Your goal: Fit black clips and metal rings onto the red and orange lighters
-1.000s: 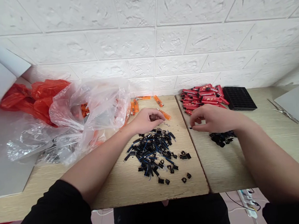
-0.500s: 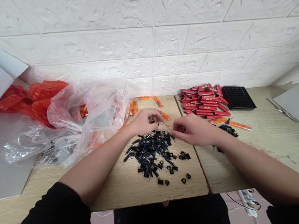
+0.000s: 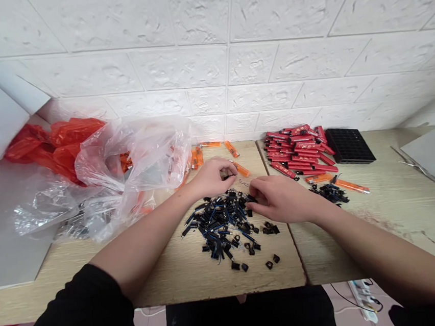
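A loose pile of small black parts [image 3: 219, 224], some with blue wires and silvery ends, lies on the wooden table before me. My left hand [image 3: 216, 177] is at the far edge of the pile with fingers curled in. Something dark shows at its fingertips, too small to make out. At the pile's right side my right hand [image 3: 276, 197] has thumb and forefinger around a small black part [image 3: 250, 198]. Just beyond the hands lies an orange lighter [image 3: 239, 168], and tiny metal springs [image 3: 243, 182] are scattered between them.
Red lighters [image 3: 297, 150] are heaped at the back right, beside a black gridded tray [image 3: 349, 145]. A smaller black pile [image 3: 330, 194] and orange lighters [image 3: 352, 186] lie right of my hand. Scissors [image 3: 413, 160] rest farther right. Clear plastic bags [image 3: 136, 155] and red bags [image 3: 58, 147] crowd the left.
My right hand has moved down slightly to the pile's edge, its fingers now around a black part. A red lighter now lies at the front of the red heap. The left hand stays nearly in place.
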Available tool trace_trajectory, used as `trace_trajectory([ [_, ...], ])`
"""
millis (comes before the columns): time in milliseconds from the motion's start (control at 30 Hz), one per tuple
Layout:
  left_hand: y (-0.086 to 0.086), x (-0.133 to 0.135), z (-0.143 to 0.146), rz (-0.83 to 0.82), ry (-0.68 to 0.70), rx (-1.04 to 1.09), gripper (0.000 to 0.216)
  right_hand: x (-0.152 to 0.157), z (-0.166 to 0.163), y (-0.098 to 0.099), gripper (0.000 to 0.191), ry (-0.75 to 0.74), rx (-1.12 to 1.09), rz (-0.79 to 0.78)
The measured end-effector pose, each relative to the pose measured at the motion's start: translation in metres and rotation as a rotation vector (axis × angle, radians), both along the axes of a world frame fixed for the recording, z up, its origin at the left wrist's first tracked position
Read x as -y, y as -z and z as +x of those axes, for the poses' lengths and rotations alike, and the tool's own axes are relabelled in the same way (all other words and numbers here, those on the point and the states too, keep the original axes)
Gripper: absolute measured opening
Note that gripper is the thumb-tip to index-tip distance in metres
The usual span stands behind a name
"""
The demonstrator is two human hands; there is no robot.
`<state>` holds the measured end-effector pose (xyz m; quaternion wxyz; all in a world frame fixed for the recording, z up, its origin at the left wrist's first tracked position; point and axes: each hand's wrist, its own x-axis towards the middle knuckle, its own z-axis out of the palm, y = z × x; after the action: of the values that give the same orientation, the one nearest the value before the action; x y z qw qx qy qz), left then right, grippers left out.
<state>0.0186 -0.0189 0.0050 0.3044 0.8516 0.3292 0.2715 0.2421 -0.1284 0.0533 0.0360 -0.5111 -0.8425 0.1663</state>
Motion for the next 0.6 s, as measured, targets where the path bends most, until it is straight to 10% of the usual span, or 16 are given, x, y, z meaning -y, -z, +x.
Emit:
trace_trajectory([
  [600, 0.0009, -0.0030, 0.0015, -0.260, -0.011, 0.175, 0.013, -0.0040, 0.0052, 0.0059, 0.018, -0.107, 0.028, 0.066],
])
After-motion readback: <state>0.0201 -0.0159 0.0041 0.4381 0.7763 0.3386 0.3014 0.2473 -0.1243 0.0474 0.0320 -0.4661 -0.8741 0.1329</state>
